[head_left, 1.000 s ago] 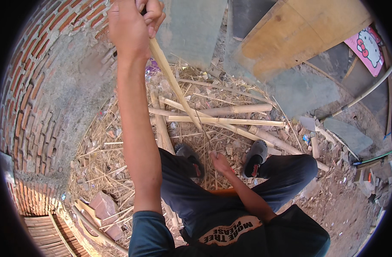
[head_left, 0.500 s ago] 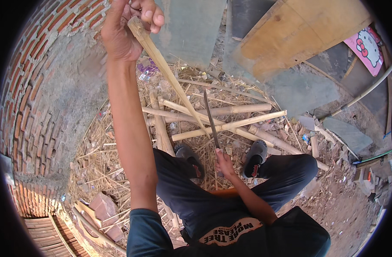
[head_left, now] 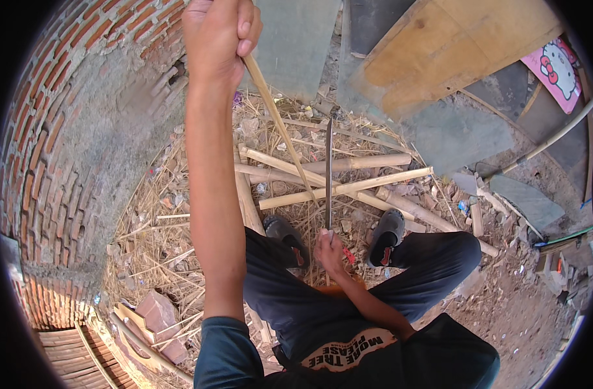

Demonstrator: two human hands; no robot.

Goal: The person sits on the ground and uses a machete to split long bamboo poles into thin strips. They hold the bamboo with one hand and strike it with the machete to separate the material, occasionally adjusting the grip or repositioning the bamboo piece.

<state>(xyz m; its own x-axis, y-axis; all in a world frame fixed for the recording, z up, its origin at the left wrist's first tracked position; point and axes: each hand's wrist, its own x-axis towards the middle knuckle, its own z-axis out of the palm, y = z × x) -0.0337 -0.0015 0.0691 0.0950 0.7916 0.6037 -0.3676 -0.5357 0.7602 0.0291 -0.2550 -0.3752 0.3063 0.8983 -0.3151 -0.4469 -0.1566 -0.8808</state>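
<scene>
While left hand [head_left: 220, 35] seemingly grips stick [head_left: 281, 126], right hand [head_left: 329, 251] clasps knife [head_left: 329, 162].

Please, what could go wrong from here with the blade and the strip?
The long, narrow dark metal blade in the bare right hand is near the grey rounded shoes; a slip might reach them. The long, pale wooden strip, gripped high by the bare left hand, could leave splinters. Its lower end is close to the crossed, pale bamboo poles, which might catch it.

Left hand [head_left: 217, 29] gripping bamboo strip [head_left: 278, 122], right hand [head_left: 329, 251] holding long-bladed knife [head_left: 329, 168]
</scene>
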